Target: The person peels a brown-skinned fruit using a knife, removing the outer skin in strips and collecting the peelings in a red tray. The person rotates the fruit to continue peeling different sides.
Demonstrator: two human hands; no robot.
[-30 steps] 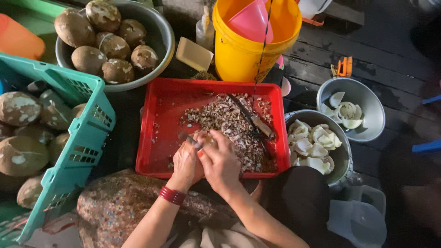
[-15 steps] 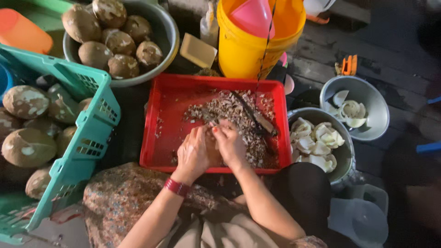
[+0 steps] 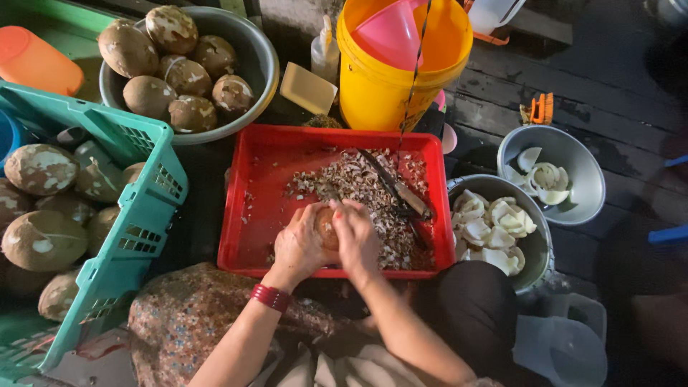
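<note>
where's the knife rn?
Head view: the knife lies on the pile of shell scraps in the right half of the red tray, right of both hands, untouched, near the bowl of white pieces.

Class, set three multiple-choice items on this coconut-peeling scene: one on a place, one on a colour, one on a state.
1. Where does the knife lie?
A. in the red tray
B. in the yellow bucket
C. in the green crate

2. What colour is the funnel?
A. blue
B. pink
C. white

3. What do the left hand and right hand do?
A. rest apart, empty
B. lift a bowl
C. hold one brown piece together

Answers: 1 A, it lies on the shavings there; 2 B, pink against the bucket; 3 C, both close round it.
</note>
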